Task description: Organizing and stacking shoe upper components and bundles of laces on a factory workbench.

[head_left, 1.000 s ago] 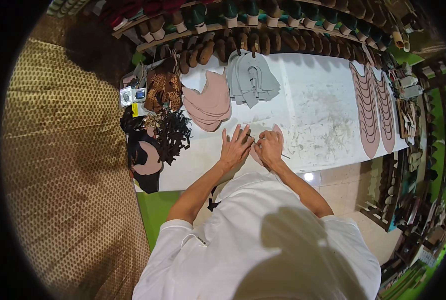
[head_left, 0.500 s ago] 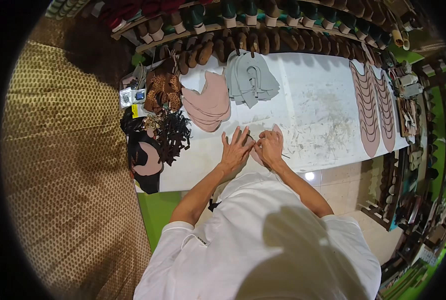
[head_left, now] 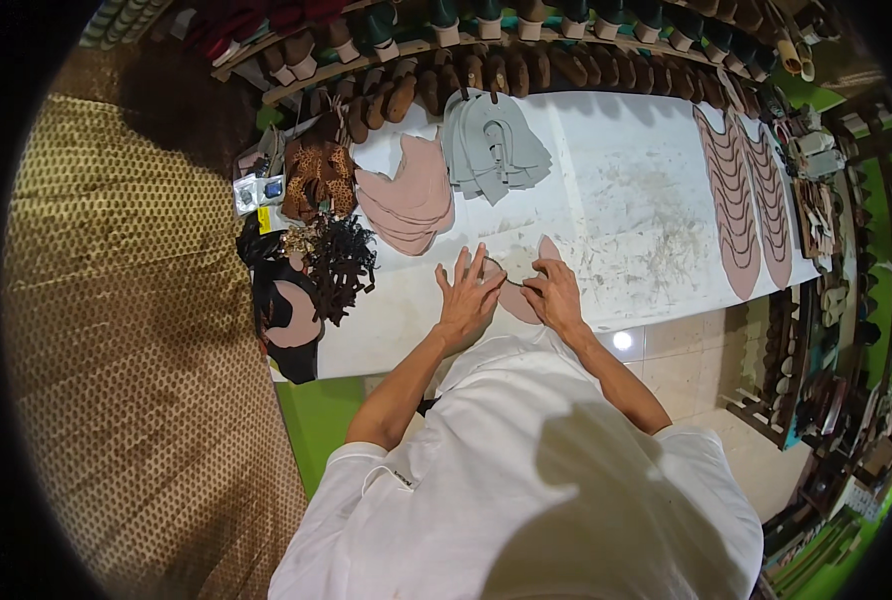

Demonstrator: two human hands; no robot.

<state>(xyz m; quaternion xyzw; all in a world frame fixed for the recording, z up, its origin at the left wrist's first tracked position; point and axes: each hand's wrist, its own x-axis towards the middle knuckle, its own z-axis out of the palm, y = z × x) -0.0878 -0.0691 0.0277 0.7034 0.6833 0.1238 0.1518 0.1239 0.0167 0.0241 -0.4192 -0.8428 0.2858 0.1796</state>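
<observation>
A curved pink shoe-upper piece lies near the front edge of the white table, with one pointed end beyond my right fingers. My left hand rests over its left side, fingers spread, the thumb and fingertips pressing near its dark inner edge. My right hand is closed, its thumb and fingers pinched at the piece's right arm; what lies under the fingertips is partly hidden. Ahead of my left hand is a stack of similar pink pieces, and beside it a pile of grey cut pieces.
Two rows of overlapping pink pieces lie on the table's right end. Dark straps, leopard-print pieces and a black-and-pink piece crowd the left end. Racks of shoes and brown shoe lasts line the back; more shelves stand right.
My right hand has drawn away from my left, toward the right and slightly nearer me, uncovering more of the pink piece. My left hand stays nearly in place. The view has shifted slightly.
</observation>
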